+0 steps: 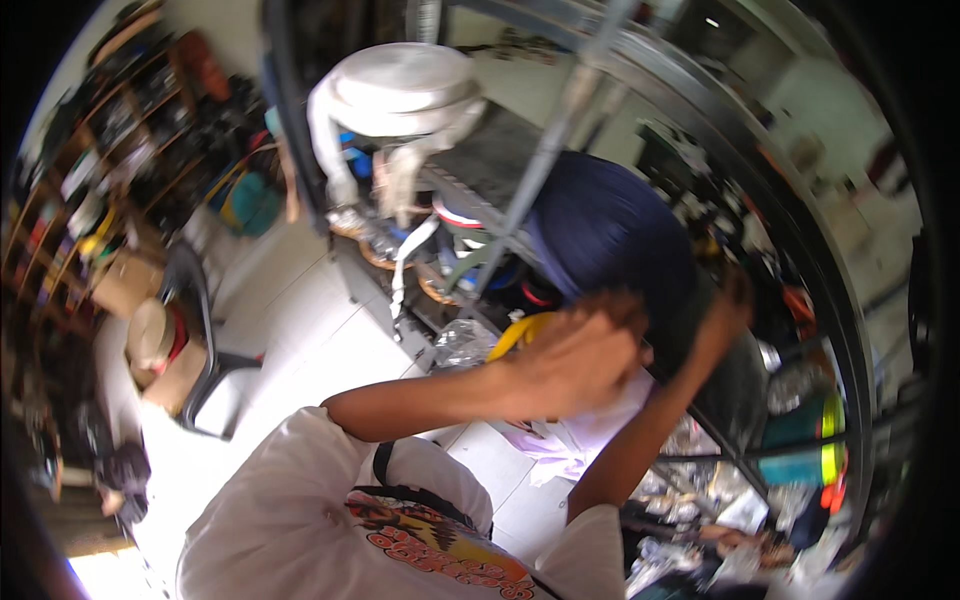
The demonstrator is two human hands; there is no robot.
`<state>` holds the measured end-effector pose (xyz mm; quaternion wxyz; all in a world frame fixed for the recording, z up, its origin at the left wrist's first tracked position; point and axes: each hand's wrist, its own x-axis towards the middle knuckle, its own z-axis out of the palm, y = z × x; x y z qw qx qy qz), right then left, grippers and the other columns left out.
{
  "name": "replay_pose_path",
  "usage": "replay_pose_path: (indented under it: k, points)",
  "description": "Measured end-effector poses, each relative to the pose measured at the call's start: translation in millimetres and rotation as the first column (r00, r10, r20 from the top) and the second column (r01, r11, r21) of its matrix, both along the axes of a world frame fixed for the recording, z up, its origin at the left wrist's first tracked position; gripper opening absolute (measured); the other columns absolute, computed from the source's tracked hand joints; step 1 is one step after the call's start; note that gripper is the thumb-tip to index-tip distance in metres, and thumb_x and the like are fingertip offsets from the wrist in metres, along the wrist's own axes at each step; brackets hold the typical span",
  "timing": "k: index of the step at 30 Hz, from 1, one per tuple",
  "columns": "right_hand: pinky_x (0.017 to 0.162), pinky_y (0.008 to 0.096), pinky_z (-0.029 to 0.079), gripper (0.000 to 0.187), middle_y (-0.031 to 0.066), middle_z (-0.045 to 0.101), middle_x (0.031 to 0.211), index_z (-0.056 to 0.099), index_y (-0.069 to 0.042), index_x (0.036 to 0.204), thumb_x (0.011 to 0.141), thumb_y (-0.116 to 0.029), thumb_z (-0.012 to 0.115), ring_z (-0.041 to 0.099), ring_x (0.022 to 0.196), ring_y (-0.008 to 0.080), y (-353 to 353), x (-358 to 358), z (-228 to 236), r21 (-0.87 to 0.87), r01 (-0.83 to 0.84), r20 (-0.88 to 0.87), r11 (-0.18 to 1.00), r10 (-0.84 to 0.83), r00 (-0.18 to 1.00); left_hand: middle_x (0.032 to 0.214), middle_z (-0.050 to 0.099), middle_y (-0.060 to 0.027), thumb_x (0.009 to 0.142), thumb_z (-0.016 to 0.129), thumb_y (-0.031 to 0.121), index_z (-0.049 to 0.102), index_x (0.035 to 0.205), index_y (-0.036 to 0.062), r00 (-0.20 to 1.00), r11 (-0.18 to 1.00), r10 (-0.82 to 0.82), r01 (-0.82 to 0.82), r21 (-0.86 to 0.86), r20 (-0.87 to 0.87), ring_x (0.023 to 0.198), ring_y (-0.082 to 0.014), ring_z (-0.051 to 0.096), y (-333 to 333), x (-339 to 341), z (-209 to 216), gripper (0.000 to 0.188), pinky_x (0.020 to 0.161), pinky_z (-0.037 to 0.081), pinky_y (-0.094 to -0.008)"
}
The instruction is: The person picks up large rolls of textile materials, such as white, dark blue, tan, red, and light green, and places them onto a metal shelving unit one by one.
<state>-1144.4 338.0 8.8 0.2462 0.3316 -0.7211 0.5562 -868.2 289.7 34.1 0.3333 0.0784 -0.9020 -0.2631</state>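
Note:
My left hand [590, 358] hangs in front of a large navy blue roll [610, 220] on a metal rack. Its fingers look bent but are smeared by motion, so I cannot make out whether anything is in them. Farther right, my right hand [722, 318] is raised beside a black rounded bundle [690, 325], just below the navy roll; its fingers are blurred too. Whether either hand touches the roll or the bundle cannot be told. A yellow band [520, 333] shows just behind my left hand.
White rolls of strap [400, 85] are stacked on the rack's left end, with loose ends hanging. A grey metal bar [540, 165] slants across the front. Clear plastic bags [463, 343] lie lower down. A chair [190, 330] holding cardboard and a tan roll stands left on pale tiles.

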Motion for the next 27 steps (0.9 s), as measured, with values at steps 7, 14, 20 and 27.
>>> replay_pose_path:
  k: [7, 14, 20, 27]
  points:
    - [0.068, 0.0274, 0.047, 0.022, 0.0116, 0.057, 0.08, 0.058, 0.007, 0.088, 0.089, -0.014, 0.053, 0.058, 0.072, 0.018, -15, 213, -84, -0.572, -0.377, -0.197, 0.729, 0.323, 0.925, 0.063, 0.062, -0.0168, 0.09, 0.058, 0.025, 0.062, 0.078, -0.0023, 0.964, 0.909, 0.002, -0.113, 0.402, 0.266, 0.07, -0.0364, 0.064, -53, 112, -20, 0.03, 0.067, 0.05, -0.0423]
    - [0.053, 0.0216, 0.03, 0.011, -0.0001, 0.053, 0.069, 0.061, 0.001, 0.092, 0.089, -0.008, 0.056, 0.041, 0.059, 0.0064, -135, 426, -170, -0.358, -0.82, 0.452, 0.447, 0.851, 0.267, 0.081, 0.066, -0.0219, 0.084, 0.061, 0.026, 0.068, 0.083, -0.0003, 0.806, 0.682, 0.533, -0.59, 0.431, 0.259, 0.079, -0.0398, 0.064, -116, 287, -118, 0.027, 0.072, 0.05, -0.0453]
    - [0.052, 0.0205, 0.038, 0.023, 0.0009, 0.064, 0.084, 0.063, -0.005, 0.105, 0.085, -0.014, 0.06, 0.055, 0.065, 0.0073, -198, 605, -227, 0.028, -0.999, 0.741, 0.046, 0.67, 0.052, 0.08, 0.067, -0.0176, 0.087, 0.056, 0.024, 0.067, 0.081, -0.002, 0.56, 0.396, 0.712, -0.819, 0.416, 0.423, 0.07, -0.0312, 0.067, -152, 498, -226, 0.029, 0.066, 0.053, -0.0386]
    - [0.061, 0.0278, 0.048, 0.042, 0.0052, 0.064, 0.097, 0.055, -0.009, 0.123, 0.085, -0.026, 0.062, 0.061, 0.079, 0.0142, -238, 761, -320, 0.162, -0.855, 0.964, -0.493, 0.266, 0.03, 0.073, 0.067, -0.0144, 0.086, 0.058, 0.023, 0.065, 0.078, -0.0064, 0.388, -0.128, 0.84, -0.538, 0.833, 0.379, 0.056, -0.0221, 0.066, -135, 677, -323, 0.031, 0.047, 0.054, -0.0323]
